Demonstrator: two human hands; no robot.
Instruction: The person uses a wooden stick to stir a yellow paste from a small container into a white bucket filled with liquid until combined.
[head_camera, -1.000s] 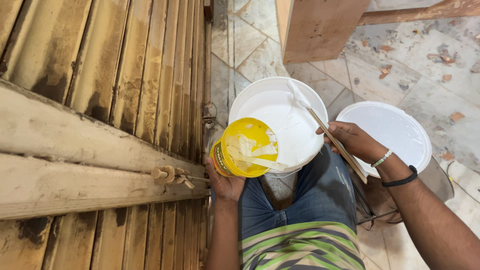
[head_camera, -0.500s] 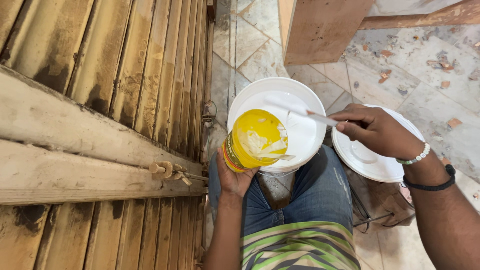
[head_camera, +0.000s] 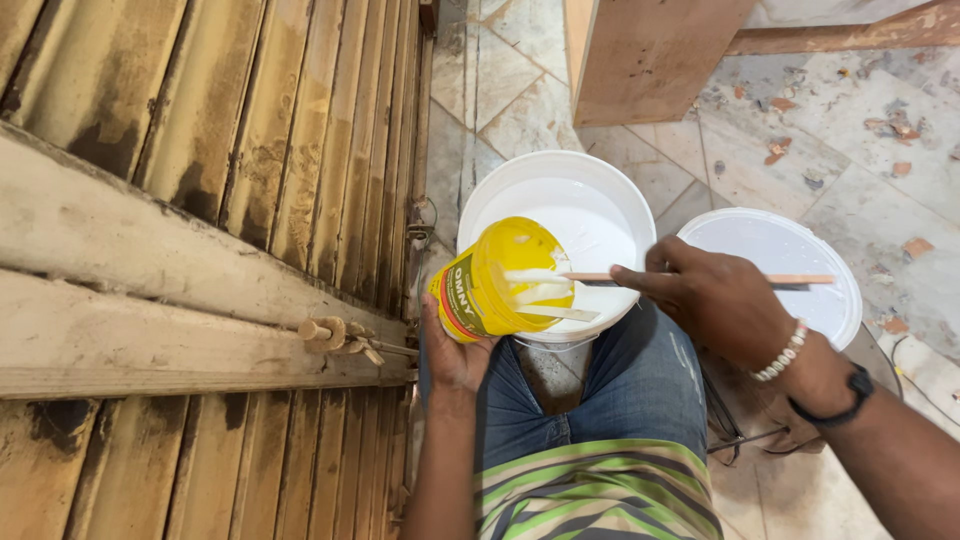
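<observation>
My left hand (head_camera: 455, 350) grips a small yellow plastic tub (head_camera: 500, 285) from below, tilted so its mouth faces me, over the rim of a white bucket of white paint (head_camera: 590, 215). My right hand (head_camera: 715, 300) holds a thin wooden stick (head_camera: 800, 279) level, its paint-coated tip (head_camera: 530, 277) reaching into the yellow tub. White paint streaks the tub's inside. My knees in blue jeans (head_camera: 640, 380) are below the bucket.
A white bucket lid (head_camera: 800, 250) lies on the tiled floor to the right of the bucket. A dirty corrugated metal shutter with wooden bars (head_camera: 200, 250) fills the left. A wooden panel (head_camera: 650, 50) stands at the top. Cables lie at the right edge.
My right hand swung the stick from a slant over the bucket to level and pushed its tip into the yellow tub. The tub has tipped further toward me.
</observation>
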